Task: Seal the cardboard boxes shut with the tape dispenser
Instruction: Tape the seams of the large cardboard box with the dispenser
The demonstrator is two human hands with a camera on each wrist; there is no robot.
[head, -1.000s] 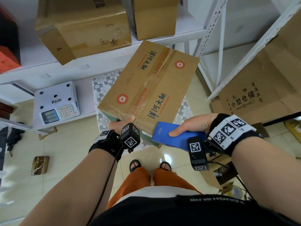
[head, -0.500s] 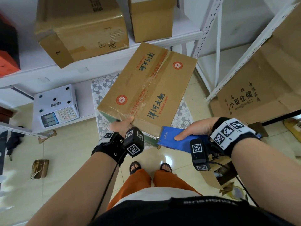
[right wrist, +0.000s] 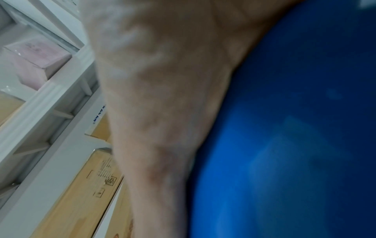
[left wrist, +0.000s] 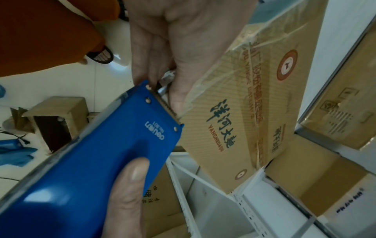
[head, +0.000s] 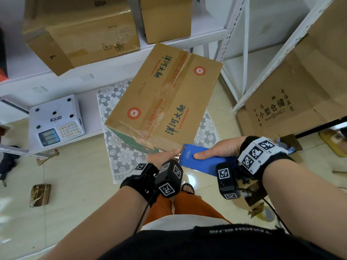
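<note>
A printed cardboard box (head: pixel 165 102) lies tilted on a floral mat, clear tape running along its top seam and over the near edge. My right hand (head: pixel 223 149) grips the blue tape dispenser (head: pixel 202 160), thumb flat on its side. The dispenser's toothed end meets the box's near corner. My left hand (head: pixel 163 156) pinches the tape there, thumb against the blade. In the left wrist view the left hand (left wrist: pixel 173 48) sits at the dispenser (left wrist: pixel 101 161), beside the box (left wrist: pixel 254 112). The right wrist view is blurred: the right hand (right wrist: pixel 162 96) on the dispenser (right wrist: pixel 295 128).
Two cardboard boxes (head: pixel 80 30) (head: pixel 165 17) stand on the white shelf behind. A white scale (head: pixel 56 121) sits low at left. Flattened cardboard (head: pixel 293 94) leans at right behind a rack post (head: pixel 236 34). A tape roll (head: pixel 266 214) and scraps lie by my feet.
My left hand slid right along the box's near edge to the dispenser's blade. The dispenser's toothed end came in against the box corner.
</note>
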